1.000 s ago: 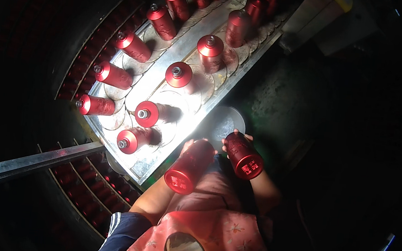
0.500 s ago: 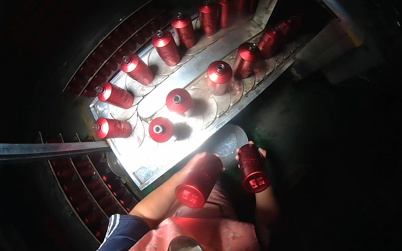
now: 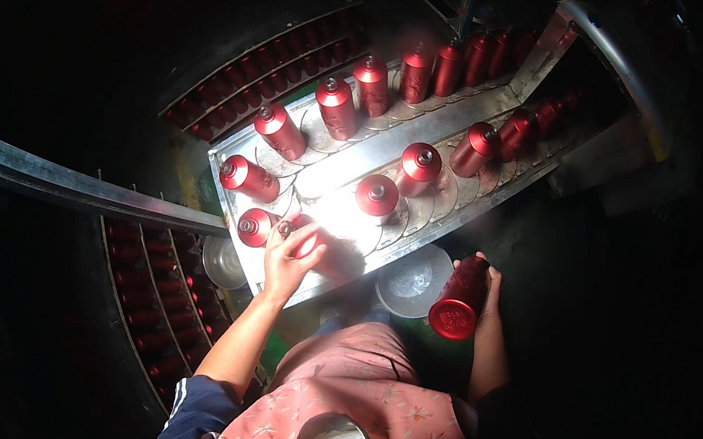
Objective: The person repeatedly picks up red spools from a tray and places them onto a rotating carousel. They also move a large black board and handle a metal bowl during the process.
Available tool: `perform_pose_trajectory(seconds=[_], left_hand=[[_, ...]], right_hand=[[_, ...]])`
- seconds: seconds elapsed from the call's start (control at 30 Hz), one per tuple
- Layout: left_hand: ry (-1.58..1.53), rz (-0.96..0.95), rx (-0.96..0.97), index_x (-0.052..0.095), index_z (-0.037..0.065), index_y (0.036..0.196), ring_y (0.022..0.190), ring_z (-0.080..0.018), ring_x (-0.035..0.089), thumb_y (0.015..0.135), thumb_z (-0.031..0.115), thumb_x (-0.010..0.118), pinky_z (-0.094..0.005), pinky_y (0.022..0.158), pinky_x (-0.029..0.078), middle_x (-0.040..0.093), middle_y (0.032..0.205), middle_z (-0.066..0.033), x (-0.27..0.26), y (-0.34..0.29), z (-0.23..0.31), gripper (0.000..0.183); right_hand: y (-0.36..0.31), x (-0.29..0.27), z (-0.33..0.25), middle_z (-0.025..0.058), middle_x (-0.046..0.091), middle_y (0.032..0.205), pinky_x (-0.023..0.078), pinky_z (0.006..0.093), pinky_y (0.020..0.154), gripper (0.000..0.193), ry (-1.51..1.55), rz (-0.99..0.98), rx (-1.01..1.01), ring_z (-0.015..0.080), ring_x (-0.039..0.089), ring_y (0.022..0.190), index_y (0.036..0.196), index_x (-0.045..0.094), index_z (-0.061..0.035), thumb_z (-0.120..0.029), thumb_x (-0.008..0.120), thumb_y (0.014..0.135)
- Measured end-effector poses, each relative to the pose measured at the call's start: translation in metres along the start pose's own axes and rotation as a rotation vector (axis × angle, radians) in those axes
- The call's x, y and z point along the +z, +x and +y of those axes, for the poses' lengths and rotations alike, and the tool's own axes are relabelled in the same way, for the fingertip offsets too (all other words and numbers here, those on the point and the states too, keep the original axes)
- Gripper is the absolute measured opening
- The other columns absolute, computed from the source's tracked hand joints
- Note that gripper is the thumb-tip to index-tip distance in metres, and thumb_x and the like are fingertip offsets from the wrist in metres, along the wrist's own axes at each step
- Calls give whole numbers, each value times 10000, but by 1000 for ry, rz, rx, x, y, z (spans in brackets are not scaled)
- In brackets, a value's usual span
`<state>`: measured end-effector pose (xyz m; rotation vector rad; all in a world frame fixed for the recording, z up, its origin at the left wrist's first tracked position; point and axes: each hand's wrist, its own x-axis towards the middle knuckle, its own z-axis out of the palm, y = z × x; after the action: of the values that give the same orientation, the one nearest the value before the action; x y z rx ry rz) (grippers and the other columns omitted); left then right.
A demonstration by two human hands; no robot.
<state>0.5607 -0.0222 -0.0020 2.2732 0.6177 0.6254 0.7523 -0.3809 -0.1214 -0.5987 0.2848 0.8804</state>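
Note:
My left hand [image 3: 290, 263] reaches over the near left end of a brightly lit conveyor [image 3: 348, 164]. Its fingers close round the upper part of a red metallic bottle [image 3: 306, 246], which they largely cover; the clear neck shows at the fingertips. Just left of that hand, another red bottle [image 3: 254, 229] stands on the conveyor. Off the conveyor's near side, my right hand [image 3: 490, 296] grips a red bottle [image 3: 460, 302] from its right side. That bottle is tilted, its round base facing me.
More red bottles [image 3: 420, 171] stand in two rows on the conveyor's round plates. A grey basin [image 3: 415, 283] sits below its near edge, and a second basin [image 3: 225, 262] by its left end. Racks of red bottles [image 3: 149, 302] lie to the left, under a metal rail [image 3: 92, 192].
My left hand has moved from in front of me, where it held a bottle, up and left onto the conveyor. My right hand still holds its bottle, slightly farther right. The view has turned.

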Motion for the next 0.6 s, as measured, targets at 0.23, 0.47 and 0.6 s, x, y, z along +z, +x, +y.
perform_pose_trajectory(seconds=[0.23, 0.47, 0.6], left_hand=[[204, -37, -40, 751, 259, 1125, 1336, -424, 390, 741, 213, 824, -471, 1118, 353, 345, 1547, -183, 83, 3, 7, 394], [113, 344, 29, 716, 109, 1188, 1300, -328, 466, 730, 62, 817, -434, 1083, 391, 493, 1460, -176, -14, 2, -9, 471], [147, 300, -293, 542, 90, 1397, 1312, -311, 465, 739, 199, 853, -403, 1087, 402, 517, 1422, -175, -48, 2, -88, 735]], right_hand=[[9, 9, -10, 196, 622, 1262, 494, 456, 1002, 505, -324, 0, -211, 314, 612, 1137, 1371, 496, -77, -350, 499, 947], [-32, 14, -50, 200, 607, 1279, 482, 389, 1009, 528, -593, 127, -444, 268, 609, 1136, 1375, 495, 21, -192, 502, 892], [-33, 39, -55, 155, 611, 1287, 435, 356, 1040, 471, -819, 113, -557, 251, 592, 1155, 1259, 611, 33, -83, 577, 804]])
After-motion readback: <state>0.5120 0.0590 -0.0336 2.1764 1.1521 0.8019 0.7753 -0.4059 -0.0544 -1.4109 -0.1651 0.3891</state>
